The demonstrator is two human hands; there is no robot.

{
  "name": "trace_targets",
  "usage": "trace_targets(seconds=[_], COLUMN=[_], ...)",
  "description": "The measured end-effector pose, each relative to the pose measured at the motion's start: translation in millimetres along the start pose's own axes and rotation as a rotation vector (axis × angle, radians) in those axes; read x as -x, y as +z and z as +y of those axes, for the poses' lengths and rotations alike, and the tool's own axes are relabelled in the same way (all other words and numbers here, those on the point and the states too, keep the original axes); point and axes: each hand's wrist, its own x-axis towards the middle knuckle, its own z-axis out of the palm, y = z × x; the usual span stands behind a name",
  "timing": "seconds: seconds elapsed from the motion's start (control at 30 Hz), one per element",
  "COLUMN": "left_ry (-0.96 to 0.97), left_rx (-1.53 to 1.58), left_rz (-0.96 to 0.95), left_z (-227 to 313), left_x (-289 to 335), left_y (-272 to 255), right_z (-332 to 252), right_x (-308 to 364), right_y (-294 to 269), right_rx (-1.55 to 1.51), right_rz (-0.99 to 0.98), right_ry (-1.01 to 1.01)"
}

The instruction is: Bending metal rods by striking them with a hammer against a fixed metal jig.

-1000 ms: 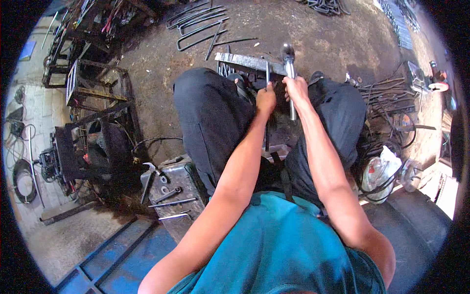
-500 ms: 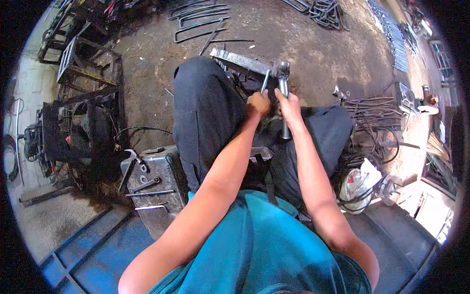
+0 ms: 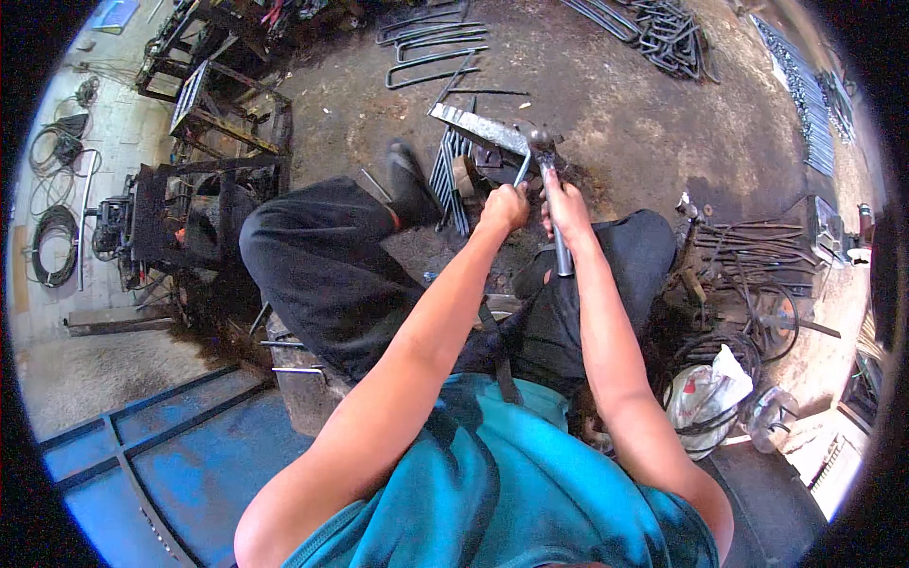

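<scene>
My right hand (image 3: pixel 570 210) is closed round the handle of a hammer (image 3: pixel 563 254). The hammer's metal head points away from me, beside the end of a long, worn steel bar (image 3: pixel 478 127). Close on its left, my left hand (image 3: pixel 505 207) grips a short metal rod (image 3: pixel 523 170). The rod's far tip reaches up to the steel bar near the hammer head; whether they touch, I cannot tell. Below the bar lies a bundle of straight metal rods (image 3: pixel 451 180), next to a brownish round piece (image 3: pixel 463 175).
Bent U-shaped rods (image 3: pixel 436 73) lie on the floor ahead, with a heap of bent rods (image 3: pixel 668 38) farther right. A dark metal frame (image 3: pixel 204 199) stands left. On the right are long rods (image 3: pixel 748 248), cables and a white plastic bag (image 3: pixel 708 393). My boot (image 3: pixel 411 180) is left of the bundle.
My left knee has swung out to the left, uncovering my boot and the rod bundle, and now covers much of the toolbox and its tools. Both hands keep their grips; the view has shifted.
</scene>
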Motion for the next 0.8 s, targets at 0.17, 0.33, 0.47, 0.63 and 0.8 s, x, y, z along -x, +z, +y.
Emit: trace_targets(seconds=[0.17, 0.33, 0.47, 0.63, 0.8], left_ry=[-0.066, -0.072, -0.035, 0.023, 0.325], left_rx=[0.060, 0.064, 0.103, 0.137, 0.166], left_rz=[0.006, -0.015, -0.047, -0.028, -0.123], left_z=[7.6, 7.8, 3.1, -24.3, -37.5], left_x=[2.0, 3.9, -0.3, -9.7, 1.3], left_y=[4.9, 6.5, 7.8, 12.3, 8.1], right_z=[11.6, 21.7, 17.1, 14.8, 11.1], right_x=[-4.1, -10.0, -6.6, -1.8, 0.9], right_y=[-5.2, -3.3, 1.8, 10.3, 13.6], right_rx=[-0.075, -0.001, -0.065, -0.053, -0.094], right_rz=[-0.043, -0.029, -0.029, -0.009, 0.087], right_ry=[-0.030, -0.087, -0.052, -0.051, 0.025])
